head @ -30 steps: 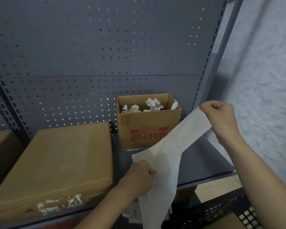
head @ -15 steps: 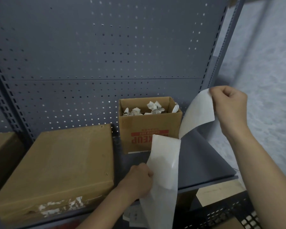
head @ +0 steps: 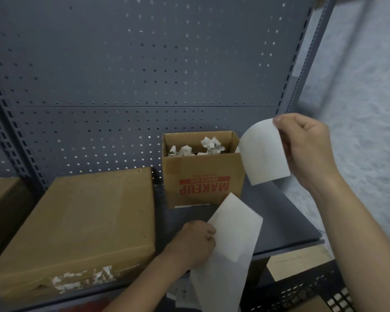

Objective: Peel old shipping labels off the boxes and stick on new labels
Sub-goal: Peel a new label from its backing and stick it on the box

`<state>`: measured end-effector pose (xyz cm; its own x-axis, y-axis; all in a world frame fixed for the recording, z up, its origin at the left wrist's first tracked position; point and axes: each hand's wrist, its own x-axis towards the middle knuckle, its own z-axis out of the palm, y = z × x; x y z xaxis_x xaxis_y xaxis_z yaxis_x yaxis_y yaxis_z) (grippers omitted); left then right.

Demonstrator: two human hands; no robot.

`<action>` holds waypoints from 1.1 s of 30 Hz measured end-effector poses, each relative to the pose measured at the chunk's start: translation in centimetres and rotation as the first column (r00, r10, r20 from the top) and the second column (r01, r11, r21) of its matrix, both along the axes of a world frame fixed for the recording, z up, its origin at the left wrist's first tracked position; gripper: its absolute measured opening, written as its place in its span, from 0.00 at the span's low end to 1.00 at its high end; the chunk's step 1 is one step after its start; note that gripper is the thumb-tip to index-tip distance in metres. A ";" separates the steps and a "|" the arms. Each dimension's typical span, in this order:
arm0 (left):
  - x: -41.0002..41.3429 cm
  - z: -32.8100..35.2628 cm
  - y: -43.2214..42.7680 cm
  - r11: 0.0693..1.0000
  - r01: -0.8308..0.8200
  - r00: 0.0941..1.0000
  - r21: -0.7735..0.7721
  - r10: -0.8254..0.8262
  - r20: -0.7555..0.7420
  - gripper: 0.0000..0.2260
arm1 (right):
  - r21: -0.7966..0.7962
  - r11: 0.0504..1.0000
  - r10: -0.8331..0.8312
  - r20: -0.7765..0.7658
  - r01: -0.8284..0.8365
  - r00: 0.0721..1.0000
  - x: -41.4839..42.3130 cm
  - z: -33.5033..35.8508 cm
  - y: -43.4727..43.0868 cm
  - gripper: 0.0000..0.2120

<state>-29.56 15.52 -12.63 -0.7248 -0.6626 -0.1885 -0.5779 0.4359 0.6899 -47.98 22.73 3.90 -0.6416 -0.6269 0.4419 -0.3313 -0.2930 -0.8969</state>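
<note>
Now the white label [head: 265, 154] hangs in the air at about 2 o'clock in the view, curled into a half tube. The right hand [head: 309, 152] pinches its upper right corner between the thumb and the curled fingers [head: 302, 126], so the sheet droops down and leftward from the knuckles, in front of the right corner of the MAKEUP carton [head: 200, 176].

At the label's 7 o'clock, apart from it, the backing strip [head: 232, 239] stands up from the left hand [head: 193, 246]. That hand's fingers [head: 208, 238] are curled round the strip's left edge. The strip's top end folds over, and the rest trails down toward 6 o'clock, past the front lip of the shelf [head: 284, 224].

The open carton sits on the shelf at the label's 9 o'clock and holds crumpled paper scraps [head: 209, 144]. At 8 o'clock in the view lies a flat cardboard box [head: 81, 221], with torn label residue [head: 81, 279] on its front face. A grey pegboard panel [head: 133, 64] fills 12 o'clock.
</note>
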 end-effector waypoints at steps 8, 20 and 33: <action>0.0 0.5 1.1 0.998 0.064 0.998 -0.028 -0.065 -0.025 0.16 | 0.048 0.994 0.099 -0.014 -0.098 0.995 1.9 -1.1 -1.3 0.11; 5.8 7.9 0.7 0.847 -0.099 0.721 0.522 0.422 -0.549 0.12 | 0.078 0.962 0.274 -0.226 -0.263 0.935 5.0 -1.0 -2.7 0.07; 13.1 10.7 -2.1 0.643 -0.053 0.517 0.764 0.672 -0.530 0.15 | 0.384 0.681 0.731 -0.307 -0.623 0.610 14.0 -3.2 -6.0 0.05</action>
